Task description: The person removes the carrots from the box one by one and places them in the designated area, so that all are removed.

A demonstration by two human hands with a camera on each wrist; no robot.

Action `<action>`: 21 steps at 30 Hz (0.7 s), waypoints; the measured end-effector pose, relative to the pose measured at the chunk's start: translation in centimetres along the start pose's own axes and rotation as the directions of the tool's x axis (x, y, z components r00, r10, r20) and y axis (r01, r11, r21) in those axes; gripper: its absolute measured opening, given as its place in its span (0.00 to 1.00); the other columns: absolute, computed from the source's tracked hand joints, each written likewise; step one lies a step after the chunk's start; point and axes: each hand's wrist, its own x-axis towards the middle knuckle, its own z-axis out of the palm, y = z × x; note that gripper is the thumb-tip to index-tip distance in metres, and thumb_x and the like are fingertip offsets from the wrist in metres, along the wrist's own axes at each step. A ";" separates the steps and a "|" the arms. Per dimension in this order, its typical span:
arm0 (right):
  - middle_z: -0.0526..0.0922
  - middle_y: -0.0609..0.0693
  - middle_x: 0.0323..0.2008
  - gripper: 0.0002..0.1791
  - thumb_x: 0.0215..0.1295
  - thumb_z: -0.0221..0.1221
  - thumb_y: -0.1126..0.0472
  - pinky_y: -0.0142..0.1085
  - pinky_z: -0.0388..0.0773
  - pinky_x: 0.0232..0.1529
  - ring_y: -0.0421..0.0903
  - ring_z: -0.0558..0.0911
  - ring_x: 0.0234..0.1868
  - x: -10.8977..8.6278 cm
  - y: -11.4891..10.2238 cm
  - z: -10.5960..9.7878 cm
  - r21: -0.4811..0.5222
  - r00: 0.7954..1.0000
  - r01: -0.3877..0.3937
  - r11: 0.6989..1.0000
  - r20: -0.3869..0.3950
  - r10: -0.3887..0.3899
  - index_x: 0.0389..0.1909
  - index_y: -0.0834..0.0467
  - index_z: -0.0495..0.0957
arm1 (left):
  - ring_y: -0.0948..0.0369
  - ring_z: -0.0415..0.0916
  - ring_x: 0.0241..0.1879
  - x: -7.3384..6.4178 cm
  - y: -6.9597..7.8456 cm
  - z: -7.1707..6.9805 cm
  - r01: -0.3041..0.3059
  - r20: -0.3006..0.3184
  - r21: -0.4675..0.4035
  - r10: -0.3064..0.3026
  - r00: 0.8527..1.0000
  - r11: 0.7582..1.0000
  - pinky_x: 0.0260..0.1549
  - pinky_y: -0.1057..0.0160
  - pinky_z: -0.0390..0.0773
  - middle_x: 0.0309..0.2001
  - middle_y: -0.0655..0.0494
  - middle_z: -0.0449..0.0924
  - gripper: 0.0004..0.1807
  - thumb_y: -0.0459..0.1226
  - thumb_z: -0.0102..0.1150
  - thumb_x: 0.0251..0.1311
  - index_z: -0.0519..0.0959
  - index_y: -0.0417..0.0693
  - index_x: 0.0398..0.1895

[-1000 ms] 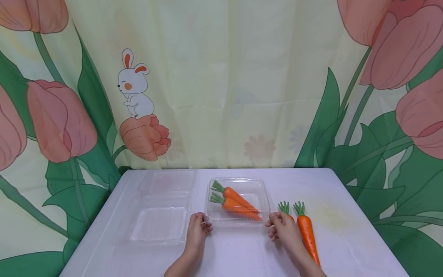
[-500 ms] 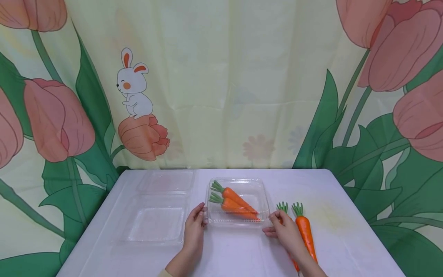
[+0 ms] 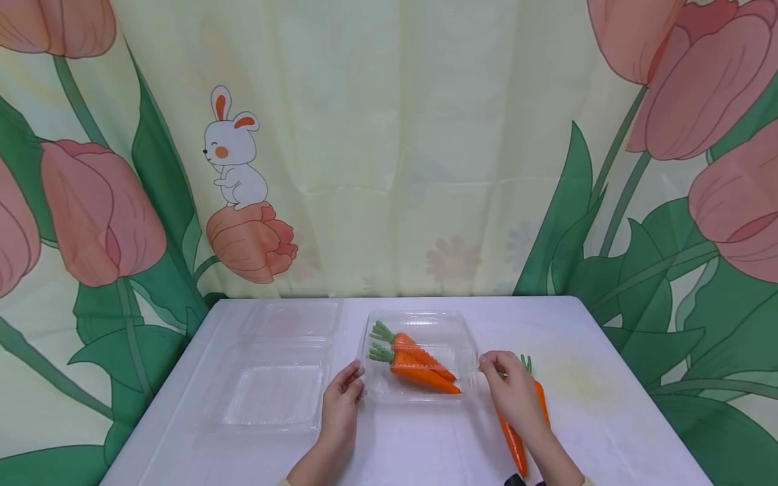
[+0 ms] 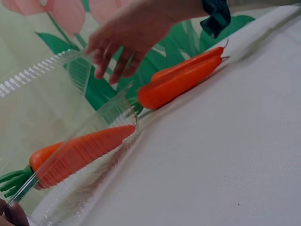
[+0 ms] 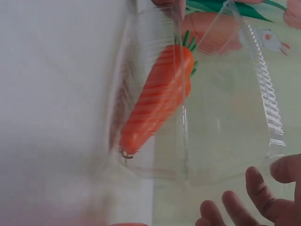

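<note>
A clear plastic clamshell box (image 3: 419, 397) stands mid-table with two orange, green-topped carrots (image 3: 428, 379) inside. Its lid (image 5: 268, 94) is partly raised at the front. At the lid's front right corner, my right hand (image 3: 512, 391) pinches the edge between thumb and finger; its other fingers are spread in the right wrist view. My left hand (image 3: 342, 408) holds the box's left rim, thumb (image 4: 16, 214) on the near side. Two more carrots (image 4: 181, 82) lie on the table beneath and beside my right hand, partly hidden by it in the head view.
Another clear clamshell container (image 3: 273, 425) lies opened flat on the left of the white-covered table (image 3: 419, 452). Behind the table hangs a curtain (image 3: 395, 148) printed with tulips and a rabbit. A dark wrist strap (image 4: 216, 21) is on the right wrist.
The box's lid has risen at the front, from lying down over the carrots. My right hand has gone up with its corner; my left hand has moved slightly up onto the left rim.
</note>
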 end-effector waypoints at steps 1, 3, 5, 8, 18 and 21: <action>0.78 0.53 0.60 0.19 0.81 0.49 0.48 0.47 0.77 0.56 0.52 0.78 0.56 0.1 -0.2 -0.1 0.008 1.000 0.017 1.000 -0.006 -0.017 0.43 0.58 0.81 | 0.61 0.74 0.46 -0.1 0.0 -0.1 0.003 0.000 0.008 -0.003 1.000 1.000 0.41 0.68 0.78 0.57 0.38 0.76 0.25 0.22 0.49 0.70 0.67 0.25 0.70; 0.76 0.54 0.64 0.23 0.82 0.46 0.45 0.50 0.77 0.58 0.54 0.77 0.59 0.3 -0.6 -0.4 0.020 0.999 0.051 0.999 -0.013 -0.051 0.41 0.59 0.80 | 0.60 0.74 0.47 -0.3 0.1 -0.1 0.012 -0.002 0.024 -0.012 1.000 1.000 0.42 0.68 0.79 0.60 0.36 0.75 0.25 0.22 0.48 0.70 0.67 0.26 0.70; 0.74 0.54 0.67 0.26 0.82 0.44 0.42 0.54 0.77 0.60 0.56 0.76 0.62 0.6 -0.9 -0.6 0.028 0.997 0.070 0.997 -0.018 -0.070 0.40 0.59 0.80 | 0.59 0.73 0.46 -0.5 0.2 -0.2 0.020 0.000 0.027 -0.020 1.000 0.999 0.42 0.68 0.78 0.61 0.35 0.74 0.25 0.23 0.48 0.70 0.67 0.27 0.70; 0.74 0.55 0.68 0.28 0.82 0.42 0.40 0.58 0.76 0.63 0.57 0.75 0.65 1.2 -1.3 -0.8 0.062 0.996 0.093 0.994 -0.020 -0.091 0.40 0.58 0.79 | 0.58 0.73 0.48 -0.7 0.1 -0.3 0.030 0.001 0.031 -0.031 1.000 0.999 0.43 0.68 0.78 0.60 0.36 0.75 0.25 0.23 0.49 0.70 0.67 0.27 0.70; 0.79 0.60 0.55 0.31 0.83 0.36 0.40 0.58 0.70 0.69 0.57 0.74 0.63 3.3 -2.5 -1.4 0.172 0.993 0.119 0.978 0.005 -0.122 0.63 0.60 0.73 | 0.57 0.73 0.49 -1.7 -0.1 -0.8 0.046 0.016 0.032 -0.047 0.999 0.998 0.44 0.67 0.77 0.59 0.38 0.75 0.26 0.22 0.47 0.70 0.66 0.26 0.71; 0.77 0.61 0.60 0.32 0.83 0.34 0.39 0.58 0.66 0.72 0.58 0.71 0.67 4.0 -2.4 -1.4 0.208 0.993 0.096 0.974 0.044 -0.107 0.63 0.61 0.71 | 0.59 0.73 0.48 -1.9 -0.2 -1.0 0.048 0.031 0.024 -0.049 0.998 0.999 0.44 0.67 0.77 0.58 0.41 0.76 0.26 0.22 0.47 0.71 0.65 0.27 0.72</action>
